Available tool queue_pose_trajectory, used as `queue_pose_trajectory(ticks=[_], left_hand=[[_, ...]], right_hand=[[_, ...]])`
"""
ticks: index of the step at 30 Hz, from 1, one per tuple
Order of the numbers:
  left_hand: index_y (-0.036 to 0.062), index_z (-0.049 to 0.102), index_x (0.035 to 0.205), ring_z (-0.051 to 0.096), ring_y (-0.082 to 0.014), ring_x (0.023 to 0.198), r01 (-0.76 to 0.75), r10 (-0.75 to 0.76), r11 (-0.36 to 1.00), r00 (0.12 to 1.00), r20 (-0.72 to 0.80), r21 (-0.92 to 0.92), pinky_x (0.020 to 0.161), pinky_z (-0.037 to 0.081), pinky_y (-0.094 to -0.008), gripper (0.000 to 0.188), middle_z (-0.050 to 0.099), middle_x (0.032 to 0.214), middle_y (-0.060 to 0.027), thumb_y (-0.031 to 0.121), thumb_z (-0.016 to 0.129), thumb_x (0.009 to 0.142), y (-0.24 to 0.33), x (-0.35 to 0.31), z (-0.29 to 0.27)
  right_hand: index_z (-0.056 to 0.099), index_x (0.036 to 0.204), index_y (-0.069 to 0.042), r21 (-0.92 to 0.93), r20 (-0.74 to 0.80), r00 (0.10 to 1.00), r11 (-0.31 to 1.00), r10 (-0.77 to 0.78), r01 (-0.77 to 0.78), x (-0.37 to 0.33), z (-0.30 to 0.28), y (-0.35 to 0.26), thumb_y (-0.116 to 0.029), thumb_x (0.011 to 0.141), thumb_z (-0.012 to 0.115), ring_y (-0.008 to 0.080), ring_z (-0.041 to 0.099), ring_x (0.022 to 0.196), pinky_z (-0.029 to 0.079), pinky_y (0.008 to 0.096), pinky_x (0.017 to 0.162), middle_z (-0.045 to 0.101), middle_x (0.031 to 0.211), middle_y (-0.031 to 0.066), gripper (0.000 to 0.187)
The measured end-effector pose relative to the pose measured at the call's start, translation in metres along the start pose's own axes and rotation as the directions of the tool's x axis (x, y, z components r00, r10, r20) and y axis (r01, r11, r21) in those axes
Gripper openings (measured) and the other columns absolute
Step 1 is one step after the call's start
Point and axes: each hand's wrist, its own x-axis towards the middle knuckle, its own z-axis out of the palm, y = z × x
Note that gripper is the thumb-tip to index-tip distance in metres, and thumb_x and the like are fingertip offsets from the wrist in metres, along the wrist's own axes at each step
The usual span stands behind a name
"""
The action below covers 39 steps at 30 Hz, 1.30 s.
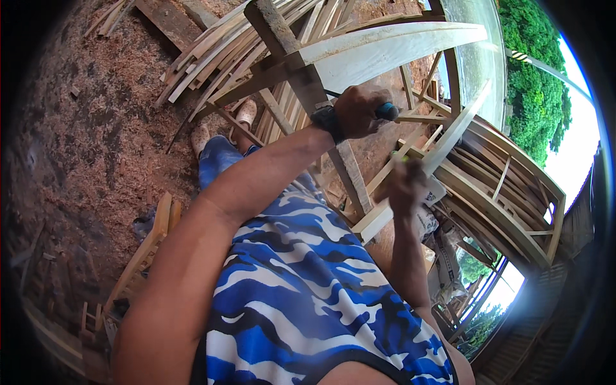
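My left hand [362, 112], with a dark band on its wrist, is closed around a black and teal handle [386, 111]. A thin dark shaft shows on the hand's other side; the tool's tip cannot be made out. Close by is a wide pale curved board [398, 48] resting on a dark timber support [301, 70]. My right hand [404, 186] is smeared by motion beside a long light wooden strip [459, 128]. A small yellow-green spot shows at its fingers, but what it holds, if anything, is unclear.
Wood shavings [96, 128] cover the ground at the left. Long thin wood strips [224, 54] lie stacked at the far left. A curved wooden frame [494, 186] stands to the right near some sacks [446, 256]. More curved wooden pieces [144, 253] stand at the lower left.
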Motion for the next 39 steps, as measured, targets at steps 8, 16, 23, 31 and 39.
queue_pose_trajectory(ticks=[8,16,23,31,39], left_hand=[[0.0100,0.062,0.085,0.066,-0.0374,0.072,0.022,-0.020,0.993,1.000,-0.017,0.119,0.063,0.053,-0.0441,0.019,0.064,0.076,-0.0115,0.010,0.079,0.077,-0.010,0.006,0.005],[0.0096,0.061,0.083,0.066,-0.0380,0.071,0.085,-0.081,0.982,0.996,-0.031,0.166,0.062,0.052,-0.0446,0.021,0.064,0.074,-0.0130,0.014,0.080,0.077,-0.010,0.007,0.017],[0.0095,0.061,0.083,0.065,-0.0358,0.070,0.170,-0.162,0.963,0.985,-0.051,0.210,0.062,0.052,-0.0431,0.021,0.063,0.074,-0.0125,0.016,0.081,0.078,-0.014,0.012,0.011],[0.0112,0.062,0.086,0.067,-0.0389,0.069,0.102,-0.084,0.976,0.991,-0.101,0.194,0.061,0.054,-0.0482,0.022,0.065,0.072,-0.0144,0.022,0.080,0.077,-0.021,0.012,0.018],[0.0101,0.063,0.089,0.068,-0.0366,0.073,0.137,-0.134,0.972,0.991,-0.029,0.189,0.063,0.054,-0.0428,0.026,0.067,0.077,-0.0124,0.012,0.083,0.072,-0.013,0.013,0.013]], right_hand=[[0.060,0.076,-0.004,0.400,0.112,0.984,0.901,0.137,-0.171,0.037,-0.057,-0.019,-0.011,0.093,0.072,0.0100,0.054,0.050,0.044,0.0293,0.048,0.054,0.054,0.0004,0.021],[0.062,0.073,0.000,-0.233,0.362,0.891,0.952,0.274,-0.199,0.037,-0.012,0.008,-0.030,0.088,0.077,0.0185,0.056,0.055,0.044,0.0380,0.054,0.060,0.060,0.0080,0.037],[0.051,0.079,-0.010,0.684,-0.020,0.987,0.722,0.162,-0.105,0.058,-0.057,-0.021,-0.009,0.100,0.062,0.0084,0.046,0.045,0.037,0.0245,0.041,0.049,0.053,0.0003,0.024],[0.062,0.074,0.000,-0.158,0.378,0.866,0.945,0.327,-0.288,0.048,-0.022,0.028,-0.031,0.085,0.081,0.0179,0.053,0.051,0.043,0.0400,0.052,0.059,0.056,0.0080,0.038],[0.061,0.076,-0.006,0.690,0.060,0.972,0.694,0.229,-0.206,0.032,0.006,0.038,-0.008,0.095,0.066,0.0119,0.053,0.049,0.044,0.0287,0.048,0.054,0.054,0.0035,0.019]])
